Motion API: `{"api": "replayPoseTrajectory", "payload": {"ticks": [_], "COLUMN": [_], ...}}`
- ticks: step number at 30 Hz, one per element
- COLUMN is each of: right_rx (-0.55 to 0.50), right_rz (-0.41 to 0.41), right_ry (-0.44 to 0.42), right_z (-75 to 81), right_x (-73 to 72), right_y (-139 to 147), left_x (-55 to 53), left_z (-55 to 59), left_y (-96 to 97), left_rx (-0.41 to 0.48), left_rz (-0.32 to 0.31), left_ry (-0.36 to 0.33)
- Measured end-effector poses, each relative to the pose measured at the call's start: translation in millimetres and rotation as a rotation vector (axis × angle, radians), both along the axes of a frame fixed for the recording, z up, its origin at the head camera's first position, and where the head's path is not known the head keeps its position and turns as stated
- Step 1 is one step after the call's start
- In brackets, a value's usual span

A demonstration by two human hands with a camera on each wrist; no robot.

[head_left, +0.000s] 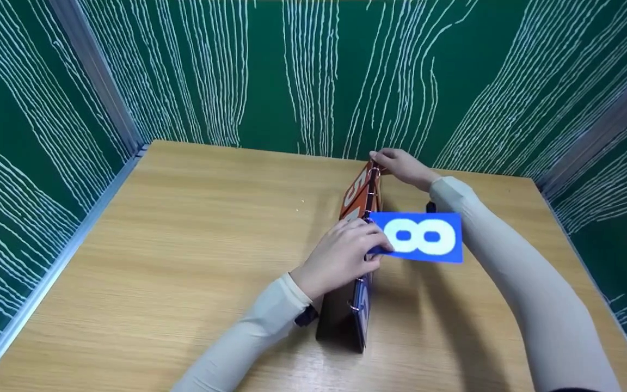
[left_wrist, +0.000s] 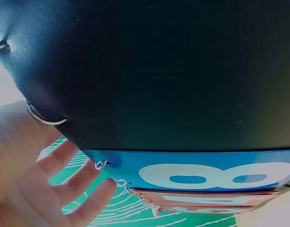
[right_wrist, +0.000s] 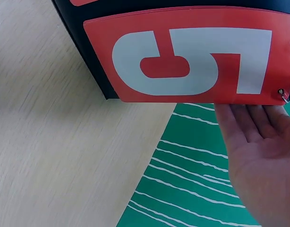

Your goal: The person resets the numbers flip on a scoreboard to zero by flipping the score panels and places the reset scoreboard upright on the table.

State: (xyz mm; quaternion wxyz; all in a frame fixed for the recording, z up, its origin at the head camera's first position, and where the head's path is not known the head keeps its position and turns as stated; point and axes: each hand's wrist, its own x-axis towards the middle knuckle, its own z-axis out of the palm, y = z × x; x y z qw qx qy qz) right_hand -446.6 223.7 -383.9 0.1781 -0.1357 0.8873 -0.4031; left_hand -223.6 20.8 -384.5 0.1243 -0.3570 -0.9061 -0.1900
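Note:
A tent-shaped flip scoreboard [head_left: 358, 305] with ring-bound number cards stands on the table. My left hand [head_left: 340, 256] reaches over its ringed top ridge and pinches a blue number card [head_left: 428, 238] bearing a white 8, which sticks out to the right. In the left wrist view, another blue 8 card [left_wrist: 211, 172] lies beside the black panel [left_wrist: 173, 75]. At the far end, my right hand [head_left: 406, 167] grips the top corner of the scoreboard. Its fingers go behind the edge beside a red number card [right_wrist: 183, 52] bearing a white 5.
The scoreboard stands on a light wooden table [head_left: 183, 245]. Green panels with white wavy lines [head_left: 270, 76] rise behind it and at both sides, with metal posts [head_left: 98, 76] at the corners.

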Motion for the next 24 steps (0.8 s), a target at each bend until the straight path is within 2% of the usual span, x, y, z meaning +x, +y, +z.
{"api": "replayPoseTrajectory", "payload": {"ticks": [9,14,22,24], "right_rx": [0.007,0.009,0.007,0.014], "right_rz": [0.005,0.011,0.028,0.034], "right_ry": [-0.012,0.002,0.007,-0.006], "right_z": [1.3,-0.2,1.1,7.8], "right_x": [-0.8,-0.2,-0.3,5.1], "right_y": [-1.3,-1.4,-1.1,-3.6], "left_x": [-0.6,0.3,-4.8,-6.3], "left_z": [4.7,7.9,9.6,8.9], "left_y": [-0.1,0.8,0.2,-1.0], "left_rx": [-0.083,-0.117,-0.227,-0.243], "left_rz": [-0.002,-0.006,-0.080,-0.098], "left_ry": [0.006,-0.029,-0.075,-0.092]}}
